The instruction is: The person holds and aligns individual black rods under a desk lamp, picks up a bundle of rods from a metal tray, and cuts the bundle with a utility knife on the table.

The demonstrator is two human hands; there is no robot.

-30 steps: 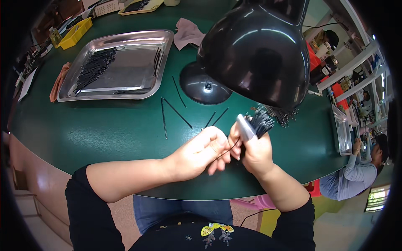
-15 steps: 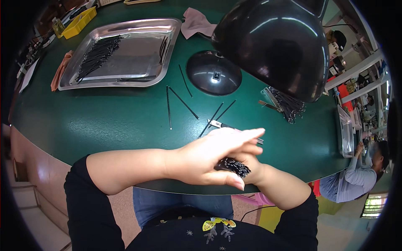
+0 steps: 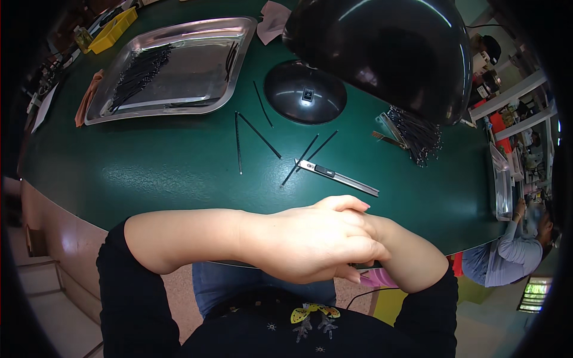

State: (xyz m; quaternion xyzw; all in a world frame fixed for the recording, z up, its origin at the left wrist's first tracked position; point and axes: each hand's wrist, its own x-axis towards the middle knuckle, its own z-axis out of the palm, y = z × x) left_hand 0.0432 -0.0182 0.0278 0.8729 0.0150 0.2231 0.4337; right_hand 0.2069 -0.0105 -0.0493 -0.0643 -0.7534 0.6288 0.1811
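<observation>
My left hand [image 3: 325, 238] lies across my right hand over the table's near edge, its fingers curled and the back of the hand up. Little of my right hand [image 3: 376, 225] shows, as the left one covers most of it. The bundle of thin black tubes, seen between the two hands a moment before, is hidden inside them. Just beyond the hands a silver utility knife [image 3: 352, 182] with a black slider rests on the table. Its tip end lies by two crossed thin black tubes [image 3: 309, 156]. More loose thin tubes [image 3: 239, 143] are farther left.
A steel tray [image 3: 197, 45] with many black tubes stands at the far left, near a yellow bin [image 3: 113, 30]. A black lamp's shade [image 3: 382, 53] overhangs the right side, its round base [image 3: 304, 95] beside it. Another tube pile [image 3: 415, 134] lies under the shade. A person [image 3: 507, 250] sits at right.
The left hand has turned over and its fingers have curled round the right hand, covering the bundle's ends. The knife has come into full view. The whole view has shifted slightly.
</observation>
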